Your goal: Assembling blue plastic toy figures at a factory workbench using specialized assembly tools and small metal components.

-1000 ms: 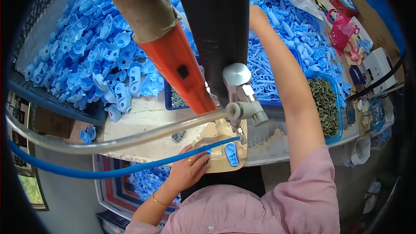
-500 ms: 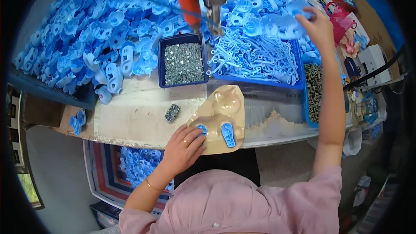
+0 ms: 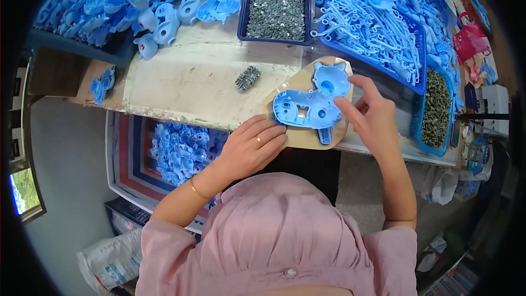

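Note:
A light-blue plastic animal-shaped shell half [image 3: 312,111] lies hollow side up on a tan moulded holder [image 3: 300,140] near the table's front edge. My right hand [image 3: 375,115] has its thumb and index finger at the right edge of the shell's head, pinching it. My left hand [image 3: 253,145] rests with fingers stretched out over the holder's left side, fingertips beside the shell's lower left edge. A blue leg-shaped piece [image 3: 325,136] sticks out below the shell on the right. A second leg piece is mostly hidden by my left fingers and the shell.
Left of the holder sits a small clump of metal parts [image 3: 248,78]. Behind are a dark-blue tray of screws [image 3: 241,27], a blue basket of thin blue links [image 3: 378,68] and a blue basket of metal pieces [image 3: 417,138]. Blue shells [image 3: 164,22] are heaped at the back left.
My right hand has come from the parts heap at the back right to the holder, bringing the blue shell onto it. My left hand stays at the holder's left side. The view has shifted.

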Available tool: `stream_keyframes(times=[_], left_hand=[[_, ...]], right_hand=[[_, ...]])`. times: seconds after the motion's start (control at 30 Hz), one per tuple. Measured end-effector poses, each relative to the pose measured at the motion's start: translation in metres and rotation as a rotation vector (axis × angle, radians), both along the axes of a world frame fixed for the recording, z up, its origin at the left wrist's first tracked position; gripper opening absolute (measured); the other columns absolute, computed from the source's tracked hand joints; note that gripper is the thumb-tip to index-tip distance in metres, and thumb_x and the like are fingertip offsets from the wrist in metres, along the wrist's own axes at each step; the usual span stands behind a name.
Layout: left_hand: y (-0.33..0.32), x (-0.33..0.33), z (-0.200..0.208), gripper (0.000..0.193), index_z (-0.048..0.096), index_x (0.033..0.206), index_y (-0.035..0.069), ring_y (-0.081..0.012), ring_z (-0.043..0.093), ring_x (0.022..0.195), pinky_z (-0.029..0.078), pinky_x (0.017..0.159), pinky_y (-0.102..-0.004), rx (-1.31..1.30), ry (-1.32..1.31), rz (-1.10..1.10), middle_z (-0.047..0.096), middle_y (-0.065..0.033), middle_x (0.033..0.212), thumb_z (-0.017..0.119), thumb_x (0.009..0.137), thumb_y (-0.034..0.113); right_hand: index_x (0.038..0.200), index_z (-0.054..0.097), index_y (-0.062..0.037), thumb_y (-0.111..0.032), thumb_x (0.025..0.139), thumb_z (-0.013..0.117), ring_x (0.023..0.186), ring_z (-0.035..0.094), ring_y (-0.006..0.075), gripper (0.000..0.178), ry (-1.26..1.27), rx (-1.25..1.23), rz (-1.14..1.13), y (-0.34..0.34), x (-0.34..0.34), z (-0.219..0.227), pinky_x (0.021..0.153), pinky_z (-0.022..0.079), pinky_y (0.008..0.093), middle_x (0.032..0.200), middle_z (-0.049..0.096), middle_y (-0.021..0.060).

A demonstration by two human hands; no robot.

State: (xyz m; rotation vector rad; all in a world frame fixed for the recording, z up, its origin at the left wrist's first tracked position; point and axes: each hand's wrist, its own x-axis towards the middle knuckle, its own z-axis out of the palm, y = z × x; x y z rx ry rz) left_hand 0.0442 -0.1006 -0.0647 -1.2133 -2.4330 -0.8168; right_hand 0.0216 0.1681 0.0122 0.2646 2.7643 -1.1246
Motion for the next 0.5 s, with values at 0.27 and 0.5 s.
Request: stream_keyframes(times=[0.27, 0.5], left_hand=[[0.001, 0.0, -0.002, 0.025, 0.071, 0.104, 0.008, -0.0251, 0.066, 0.101, 0.053, 0.097, -0.0428, 0.027, -0.011, -0.011, 0.069, -0.005, 0.109, 0.078, 0.08, 0.009], [0.001, -0.003, -0.002, 0.026, 0.07, 0.104, 0.008, -0.0247, 0.066, 0.101, 0.053, 0.097, -0.0424, 0.027, -0.02, -0.016, 0.069, -0.0044, 0.108, 0.078, 0.079, 0.009]], right_hand=[[0.123, 0.067, -0.0104, -0.007, 0.079, 0.07, 0.094, 0.062, 0.0232, 0.044, 0.518, 0.306, 0.774, -0.021, 0.023, -0.031, 0.078, 0.053, 0.0349, 0.104, 0.065, 0.0038], [0.121, 0.065, -0.0065, -0.007, 0.082, 0.061, 0.091, 0.06, 0.0229, 0.039, 0.396, 0.434, 0.887, -0.026, 0.019, -0.03, 0.08, 0.052, 0.033, 0.101, 0.064, 0.0048]])
